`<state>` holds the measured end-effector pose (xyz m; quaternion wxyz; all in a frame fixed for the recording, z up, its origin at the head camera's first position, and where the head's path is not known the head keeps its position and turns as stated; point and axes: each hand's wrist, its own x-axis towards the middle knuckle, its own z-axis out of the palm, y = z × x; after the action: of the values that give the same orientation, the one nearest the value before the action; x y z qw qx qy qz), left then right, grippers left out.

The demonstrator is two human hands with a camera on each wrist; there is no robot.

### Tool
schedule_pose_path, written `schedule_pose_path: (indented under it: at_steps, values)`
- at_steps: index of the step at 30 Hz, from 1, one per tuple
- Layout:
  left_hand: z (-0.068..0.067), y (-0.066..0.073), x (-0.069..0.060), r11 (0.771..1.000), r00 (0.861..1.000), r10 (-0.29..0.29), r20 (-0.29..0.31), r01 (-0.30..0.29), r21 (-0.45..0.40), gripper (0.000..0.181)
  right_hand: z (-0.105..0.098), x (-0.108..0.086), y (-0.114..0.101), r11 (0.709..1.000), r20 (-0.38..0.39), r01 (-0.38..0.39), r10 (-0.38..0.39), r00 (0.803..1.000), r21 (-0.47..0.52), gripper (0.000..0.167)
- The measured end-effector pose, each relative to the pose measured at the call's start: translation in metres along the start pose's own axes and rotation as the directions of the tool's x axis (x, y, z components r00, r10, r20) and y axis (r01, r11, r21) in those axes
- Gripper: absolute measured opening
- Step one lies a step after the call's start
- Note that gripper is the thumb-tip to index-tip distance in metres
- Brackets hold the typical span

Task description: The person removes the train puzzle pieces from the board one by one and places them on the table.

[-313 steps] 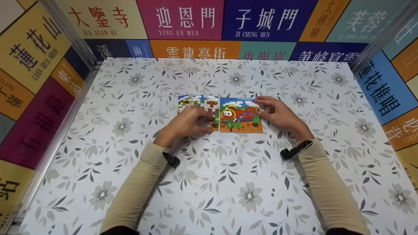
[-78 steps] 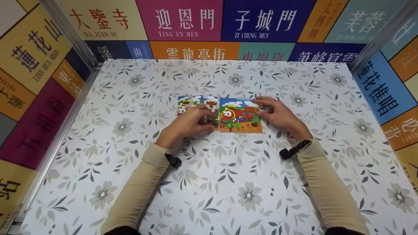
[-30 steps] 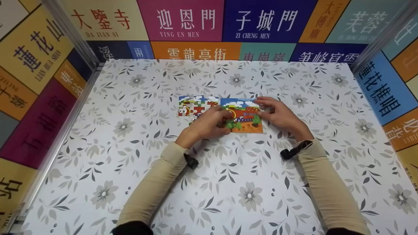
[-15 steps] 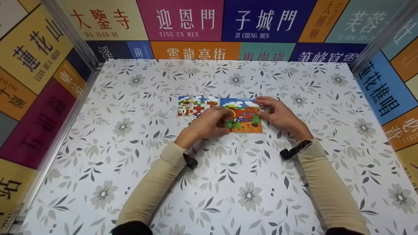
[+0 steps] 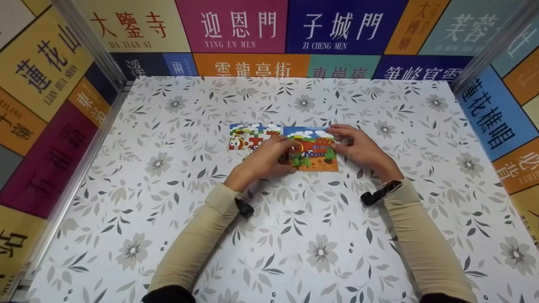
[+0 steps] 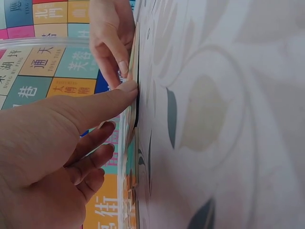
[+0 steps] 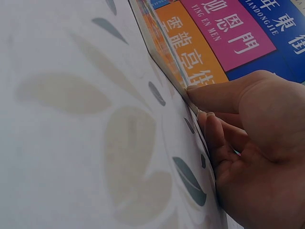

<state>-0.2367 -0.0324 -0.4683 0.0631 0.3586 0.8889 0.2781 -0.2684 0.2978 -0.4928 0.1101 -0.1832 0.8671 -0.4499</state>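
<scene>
A train picture card (image 5: pixel 318 153) lies on the patterned tabletop. Left of it, a jigsaw puzzle (image 5: pixel 237 134) with the same scene shows visible seams. My left hand (image 5: pixel 263 160) is at the card's left side, thumb near its lower edge and fingers over its face. In the left wrist view, the thumb (image 6: pixel 114 95) presses the card's edge while the other fingers curl loosely. My right hand (image 5: pixel 362 147) grips the card's right edge; its thumb (image 7: pixel 217 97) touches that edge in the right wrist view. The left hand hides the puzzle's lower right part.
The white table (image 5: pixel 320 202) has a grey floral print. Colourful panels with lettering stand behind it (image 5: pixel 236 25) and along both sides. Black wrist cameras (image 5: pixel 245 207) sit at the beige cuffs.
My left hand has moved right, from over the puzzle to the picture card's left side, uncovering more of the puzzle. The right hand has stayed put. Over the last second almost nothing moves.
</scene>
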Motion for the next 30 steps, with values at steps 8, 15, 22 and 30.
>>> schedule_pose_path:
  at_steps: [8,15,22,30]
  values:
    - [0.001,0.0,0.0,0.999,0.999,0.039,-0.022,-0.039,-0.024,0.045,0.0,0.001,0.0,1.0,-0.004,-0.001,0.001,1.0,-0.003,0.051]
    - [0.003,0.003,-0.001,0.999,1.0,0.01,-0.021,-0.009,0.038,0.054,0.001,-0.005,-0.019,1.0,-0.013,-0.017,0.017,1.0,0.006,0.051]
    - [0.007,0.007,0.0,0.996,1.0,-0.012,0.005,0.011,0.09,0.053,0.001,-0.012,-0.037,1.0,-0.003,-0.019,0.019,1.0,0.004,0.051]
    - [0.005,0.006,0.0,0.998,1.0,0.026,0.0,-0.026,0.054,0.053,0.001,-0.01,-0.035,1.0,-0.007,-0.02,0.02,1.0,0.002,0.05]
